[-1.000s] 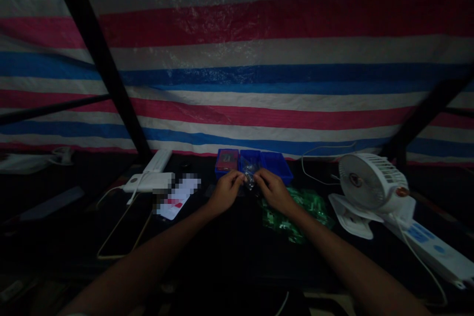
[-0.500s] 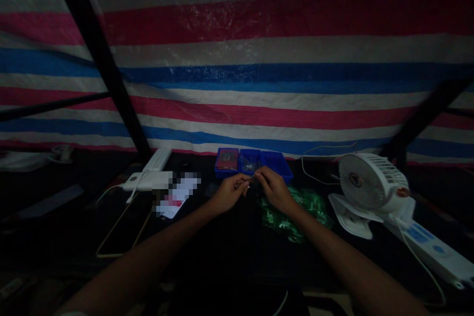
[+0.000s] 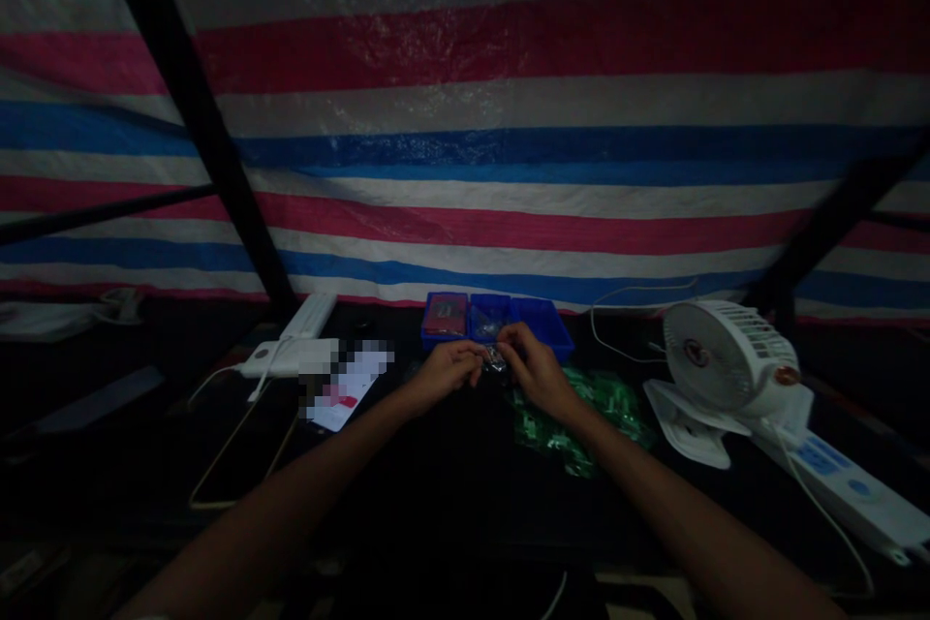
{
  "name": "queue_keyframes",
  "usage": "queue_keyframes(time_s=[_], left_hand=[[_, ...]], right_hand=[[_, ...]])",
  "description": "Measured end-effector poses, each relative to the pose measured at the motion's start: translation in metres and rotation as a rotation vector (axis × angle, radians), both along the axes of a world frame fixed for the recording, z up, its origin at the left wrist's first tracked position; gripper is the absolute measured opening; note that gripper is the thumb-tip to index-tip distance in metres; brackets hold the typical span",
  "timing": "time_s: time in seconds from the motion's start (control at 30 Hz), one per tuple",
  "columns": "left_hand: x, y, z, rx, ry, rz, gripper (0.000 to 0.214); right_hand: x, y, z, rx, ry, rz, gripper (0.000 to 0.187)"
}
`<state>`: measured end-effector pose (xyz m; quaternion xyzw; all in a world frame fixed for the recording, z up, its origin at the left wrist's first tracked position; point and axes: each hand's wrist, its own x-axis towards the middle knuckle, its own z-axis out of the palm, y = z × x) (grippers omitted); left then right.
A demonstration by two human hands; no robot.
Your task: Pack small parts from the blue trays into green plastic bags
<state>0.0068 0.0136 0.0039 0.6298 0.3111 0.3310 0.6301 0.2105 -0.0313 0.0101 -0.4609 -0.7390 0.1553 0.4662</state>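
Observation:
Both hands meet over the dark table, just in front of the blue bins. Between them is a small clear plastic bag (image 3: pixel 495 357) with something shiny in it, too dim to make out. My left hand (image 3: pixel 447 372) pinches its left side, and my right hand (image 3: pixel 534 368) grips its right side between thumb and fingers. Behind the hands stand a blue bin (image 3: pixel 434 342) with reddish packets, a blue bin (image 3: pixel 490 302) with clear plastic pieces, and a third blue bin (image 3: pixel 544 315). A heap of green plastic packets (image 3: pixel 610 412) lies beside my right forearm.
A white fan (image 3: pixel 716 358) stands at right, near a white power strip (image 3: pixel 850 484) with its cord. At left lie a lit phone (image 3: pixel 341 402), a dark gold-edged phone (image 3: pixel 247 446) and a white power bank (image 3: pixel 280 356) with a cable. Striped sheeting (image 3: pixel 509 155) hangs behind.
The small clear bag now shows more between my fingers, its shiny face turned toward me. My left hand has shifted slightly left and the hands are a little further apart.

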Motion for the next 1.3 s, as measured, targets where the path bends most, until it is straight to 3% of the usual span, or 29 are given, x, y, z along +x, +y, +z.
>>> queue_keyframes(time_s=[0.17,0.5,0.63,0.73,0.87,1.0,1.1,1.3], left_hand=[[-0.004,0.004,0.000,-0.110,-0.068,-0.050,0.035],[-0.005,0.009,-0.001,-0.171,-0.081,-0.016,0.043],[-0.003,0.007,0.001,-0.170,-0.096,-0.014,0.042],[-0.002,0.005,0.002,-0.169,-0.097,-0.010,0.051],[-0.001,0.004,0.003,-0.146,-0.076,-0.007,0.059],[0.000,-0.004,0.004,0.002,0.017,0.012,0.057],[0.000,-0.013,0.007,0.321,0.059,0.150,0.054],[-0.006,-0.015,0.006,0.722,0.351,0.320,0.050]], right_hand=[[-0.001,-0.001,0.002,-0.004,0.008,0.018,0.015],[0.000,0.001,-0.001,0.026,0.025,0.028,0.027],[0.001,0.001,0.000,0.045,-0.004,0.029,0.023],[0.000,-0.001,0.005,0.101,-0.013,-0.020,0.020],[0.002,-0.004,0.014,0.221,0.020,-0.193,0.019],[0.006,-0.002,0.015,0.238,0.117,-0.325,0.018],[0.008,0.000,0.012,0.197,0.211,-0.355,0.023],[0.009,0.000,0.011,0.272,0.070,-0.301,0.020]])
